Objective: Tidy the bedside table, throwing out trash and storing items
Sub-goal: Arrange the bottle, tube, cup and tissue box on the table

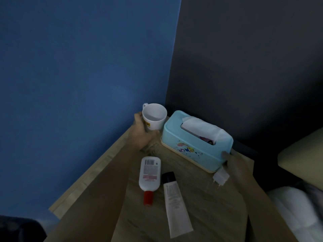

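Note:
My left hand [142,135] is wrapped around a white mug [154,116] with a yellow label, at the far left corner of the wooden bedside table [206,203]. A light blue tissue box [195,145] with a white tissue sticking out stands at the back. My right hand [233,161] grips the box's right end. Lying flat in front are a white bottle with a red cap [149,175] and a white tube with a black cap [175,201]. A white charger plug [220,177] lies by my right wrist.
A blue wall [78,75] runs along the table's left side and a dark wall [244,58] stands behind it. A bed with pale bedding [300,206] lies to the right. Something dark [19,227] sits at the lower left.

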